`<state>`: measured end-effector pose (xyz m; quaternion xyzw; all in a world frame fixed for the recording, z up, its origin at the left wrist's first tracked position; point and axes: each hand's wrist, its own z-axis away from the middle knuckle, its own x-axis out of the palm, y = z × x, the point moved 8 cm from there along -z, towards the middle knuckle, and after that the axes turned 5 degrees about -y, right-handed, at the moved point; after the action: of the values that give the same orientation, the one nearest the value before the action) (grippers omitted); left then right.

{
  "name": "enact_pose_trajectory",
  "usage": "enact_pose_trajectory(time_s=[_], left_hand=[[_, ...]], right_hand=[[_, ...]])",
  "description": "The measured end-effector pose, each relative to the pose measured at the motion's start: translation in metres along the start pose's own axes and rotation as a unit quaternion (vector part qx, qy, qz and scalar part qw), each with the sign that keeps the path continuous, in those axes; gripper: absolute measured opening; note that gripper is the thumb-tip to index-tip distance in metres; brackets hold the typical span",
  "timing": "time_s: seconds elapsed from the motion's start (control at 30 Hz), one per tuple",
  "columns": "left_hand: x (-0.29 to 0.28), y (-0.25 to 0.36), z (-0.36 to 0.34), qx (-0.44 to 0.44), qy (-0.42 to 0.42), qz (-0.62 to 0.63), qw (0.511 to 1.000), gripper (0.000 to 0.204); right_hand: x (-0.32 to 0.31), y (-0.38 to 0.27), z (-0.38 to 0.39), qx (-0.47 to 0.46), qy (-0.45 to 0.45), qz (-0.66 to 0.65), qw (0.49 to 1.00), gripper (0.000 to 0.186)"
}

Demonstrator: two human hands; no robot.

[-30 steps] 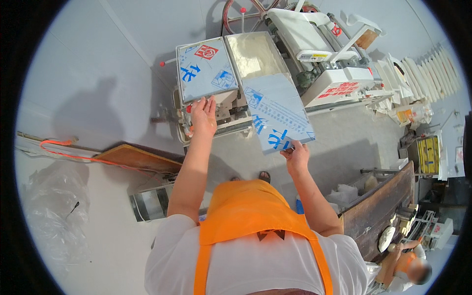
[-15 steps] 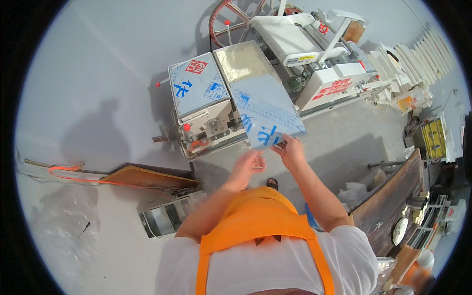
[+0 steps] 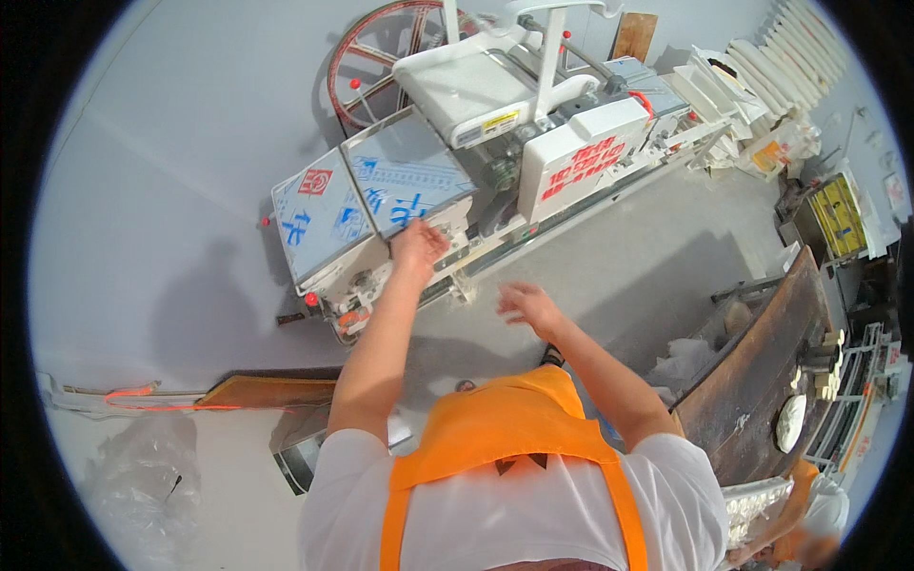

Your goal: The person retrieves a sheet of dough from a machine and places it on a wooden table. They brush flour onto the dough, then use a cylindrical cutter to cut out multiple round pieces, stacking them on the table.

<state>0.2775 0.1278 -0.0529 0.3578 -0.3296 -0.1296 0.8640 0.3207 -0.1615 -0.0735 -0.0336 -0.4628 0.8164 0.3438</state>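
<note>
Two steel covers with blue printed film lie side by side on the white machine: the left cover (image 3: pixel 324 228) and the right cover (image 3: pixel 409 167). My left hand (image 3: pixel 417 246) is at the right cover’s front edge, fingers loosely bent and apart; whether it touches the edge I cannot tell. Below and right of it my right hand (image 3: pixel 524 306) hangs empty in the air, fingers apart. Beside the covers are a white tray (image 3: pixel 462 90), a white housing with red print (image 3: pixel 571 167) and red knobs (image 3: pixel 310 300).
A red wheel (image 3: pixel 347 67) stands behind the machine. At right are a dark wooden bench (image 3: pixel 733 400), a yellow case (image 3: pixel 840 214) and stacked white pads (image 3: pixel 781 62). A co-worker (image 3: pixel 800 523) is at lower right. An orange cord (image 3: pixel 133 392) and plastic bag (image 3: pixel 138 476) lie left.
The right cover has moved back over the pale powder, now hidden. My right hand has let it go and dropped; my left hand has risen to its edge. The view has swung rightward.
</note>
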Motion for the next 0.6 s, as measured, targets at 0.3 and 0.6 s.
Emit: enact_pose_trajectory(time_s=[0.3,0.6], left_hand=[[0.001,-0.023,-0.021,0.122,0.111,0.017,0.986,0.023],[0.12,-0.341,-0.082,-0.129,-0.028,-0.574,0.808,0.03]], right_hand=[[-0.29,0.092,0.108,0.093,0.198,-0.154,0.964,0.039],[-0.541,0.046,0.137,0.072,0.318,-0.194,0.925,0.046]])
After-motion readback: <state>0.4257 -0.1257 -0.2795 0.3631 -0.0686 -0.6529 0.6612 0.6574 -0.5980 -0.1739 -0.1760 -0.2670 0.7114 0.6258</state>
